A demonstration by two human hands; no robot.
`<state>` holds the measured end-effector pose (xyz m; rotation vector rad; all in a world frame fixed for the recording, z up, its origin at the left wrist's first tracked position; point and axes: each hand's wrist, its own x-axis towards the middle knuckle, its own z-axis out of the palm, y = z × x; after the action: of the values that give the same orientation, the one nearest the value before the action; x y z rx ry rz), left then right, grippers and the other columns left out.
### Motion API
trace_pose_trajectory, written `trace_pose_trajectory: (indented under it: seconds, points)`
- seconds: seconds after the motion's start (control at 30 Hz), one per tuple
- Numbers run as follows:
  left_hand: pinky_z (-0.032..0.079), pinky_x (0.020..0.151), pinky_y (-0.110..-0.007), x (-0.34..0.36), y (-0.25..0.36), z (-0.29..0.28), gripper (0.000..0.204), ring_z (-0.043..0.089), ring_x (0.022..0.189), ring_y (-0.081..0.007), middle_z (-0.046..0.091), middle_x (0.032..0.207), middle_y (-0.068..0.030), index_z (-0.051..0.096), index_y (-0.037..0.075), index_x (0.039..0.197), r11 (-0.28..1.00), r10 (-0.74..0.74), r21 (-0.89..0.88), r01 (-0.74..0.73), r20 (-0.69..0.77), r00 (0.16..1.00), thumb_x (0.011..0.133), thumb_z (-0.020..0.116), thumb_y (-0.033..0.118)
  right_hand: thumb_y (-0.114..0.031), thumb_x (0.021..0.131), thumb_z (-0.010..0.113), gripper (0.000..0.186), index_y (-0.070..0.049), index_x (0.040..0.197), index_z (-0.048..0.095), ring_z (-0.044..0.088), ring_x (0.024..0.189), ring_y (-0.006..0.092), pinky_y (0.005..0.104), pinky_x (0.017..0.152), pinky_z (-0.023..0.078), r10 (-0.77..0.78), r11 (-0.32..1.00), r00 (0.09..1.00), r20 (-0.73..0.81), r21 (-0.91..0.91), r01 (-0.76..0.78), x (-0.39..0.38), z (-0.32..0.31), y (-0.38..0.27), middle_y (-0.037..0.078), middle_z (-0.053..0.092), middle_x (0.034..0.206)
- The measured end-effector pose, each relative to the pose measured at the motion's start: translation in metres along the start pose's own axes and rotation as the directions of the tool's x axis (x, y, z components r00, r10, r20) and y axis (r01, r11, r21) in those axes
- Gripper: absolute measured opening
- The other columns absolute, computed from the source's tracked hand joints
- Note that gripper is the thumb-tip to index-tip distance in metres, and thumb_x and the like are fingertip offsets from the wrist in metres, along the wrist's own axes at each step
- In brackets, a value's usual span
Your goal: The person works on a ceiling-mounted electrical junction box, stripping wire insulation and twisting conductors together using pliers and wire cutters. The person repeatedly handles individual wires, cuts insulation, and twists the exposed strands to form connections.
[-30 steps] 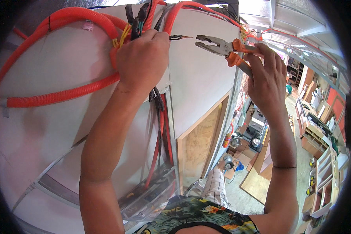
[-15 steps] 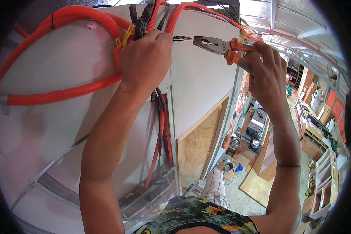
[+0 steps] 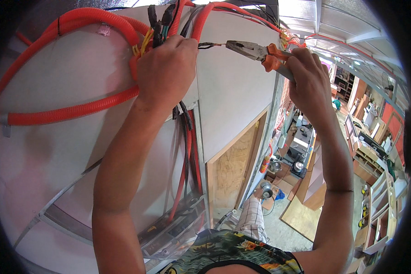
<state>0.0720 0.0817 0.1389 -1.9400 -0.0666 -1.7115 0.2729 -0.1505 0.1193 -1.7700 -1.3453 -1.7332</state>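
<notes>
My left hand (image 3: 166,66) is closed around thin black wires (image 3: 207,45), whose free ends stick out to the right of the fist. Their stretch inside the fist is hidden. A pair of combination pliers (image 3: 249,49) with orange and grey handles is gripped in my right hand (image 3: 309,75). The plier jaws point left and meet the tip of the wires, where bare strands seem to show. Just beyond my left fist stand bundled wires wrapped in black tape (image 3: 157,25). Yellow wires (image 3: 146,42) come out of a red corrugated conduit (image 3: 96,13) beside it.
Red conduit loops across the white panel (image 3: 55,150) on the left. Red and black cables (image 3: 189,150) run down through a gap below my left hand. A plywood-filled opening (image 3: 235,173) lies at centre. Far below right are a cluttered bench (image 3: 301,146) and wooden frames (image 3: 381,210).
The plier handles have come closer together and the jaws look more closed at the wire tip. Both hands have shifted slightly to the left.
</notes>
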Motion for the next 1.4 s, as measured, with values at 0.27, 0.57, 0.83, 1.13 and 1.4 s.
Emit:
trace_pose_trajectory:
  seconds: [0.27, 0.57, 0.83, 1.13, 1.4]
  points:
    - [0.061, 0.074, -0.039, 0.000, 0.003, -0.008, 0.019, 0.075, 0.085, -0.0274, 0.075, 0.100, -0.0093, 0.074, 0.005, 0.108, 0.997, -0.070, 0.041, 0.065, 0.138, 0.988, 0.093, 0.072, 0.015, 0.001, 0.082, 0.070, 0.025, -0.011, 0.104, 0.068, 0.060, 0.104, 0.0266, 0.0451, 0.085, 0.048, -0.015, 1.000, 1.000, -0.006, 0.010, 0.015, 0.003, 0.012, 0.008, 0.004, 0.061, 0.114]
    - [0.059, 0.068, -0.039, -0.002, -0.003, -0.003, 0.013, 0.073, 0.077, -0.0279, 0.074, 0.091, -0.0055, 0.075, 0.010, 0.097, 0.990, -0.034, -0.135, 0.031, -0.018, 0.999, 0.086, 0.070, 0.008, 0.003, 0.084, 0.068, 0.028, -0.010, 0.109, 0.069, 0.063, 0.109, 0.0279, 0.0461, 0.088, 0.051, -0.053, 0.995, 0.999, 0.013, 0.089, 0.052, 0.009, 0.024, 0.013, 0.006, 0.062, 0.114]
    - [0.059, 0.073, -0.040, -0.006, -0.003, -0.003, 0.014, 0.074, 0.083, -0.0311, 0.075, 0.094, -0.0124, 0.075, 0.004, 0.100, 0.964, -0.126, -0.236, 0.123, 0.003, 0.992, 0.087, 0.071, 0.005, 0.011, 0.082, 0.061, 0.037, -0.005, 0.115, 0.068, 0.065, 0.106, 0.0332, 0.0438, 0.089, 0.054, -0.009, 0.903, 0.984, 0.178, 0.424, -0.068, 0.012, 0.040, 0.000, 0.011, 0.063, 0.113]
    - [0.059, 0.071, -0.040, -0.003, 0.000, 0.002, 0.011, 0.073, 0.079, -0.0319, 0.074, 0.089, -0.0140, 0.074, 0.002, 0.097, 0.956, -0.143, -0.264, 0.126, -0.044, 0.989, 0.087, 0.074, 0.007, 0.013, 0.078, 0.051, 0.030, 0.001, 0.103, 0.063, 0.063, 0.085, 0.0269, 0.0402, 0.078, 0.050, -0.040, 0.675, 0.842, 0.538, 0.636, -0.374, 0.003, 0.035, -0.012, 0.013, 0.062, 0.099]
    - [0.057, 0.065, -0.041, -0.003, 0.002, 0.006, 0.014, 0.071, 0.074, -0.0330, 0.073, 0.085, -0.0107, 0.076, 0.007, 0.095, 0.967, -0.146, -0.228, 0.113, -0.129, 0.981, 0.081, 0.077, 0.008, 0.003, 0.071, 0.055, 0.016, -0.003, 0.085, 0.054, 0.058, 0.077, 0.0187, 0.0347, 0.066, 0.049, -0.247, 0.223, 0.663, 0.707, 0.707, -0.671, -0.008, 0.044, -0.020, 0.008, 0.059, 0.090]
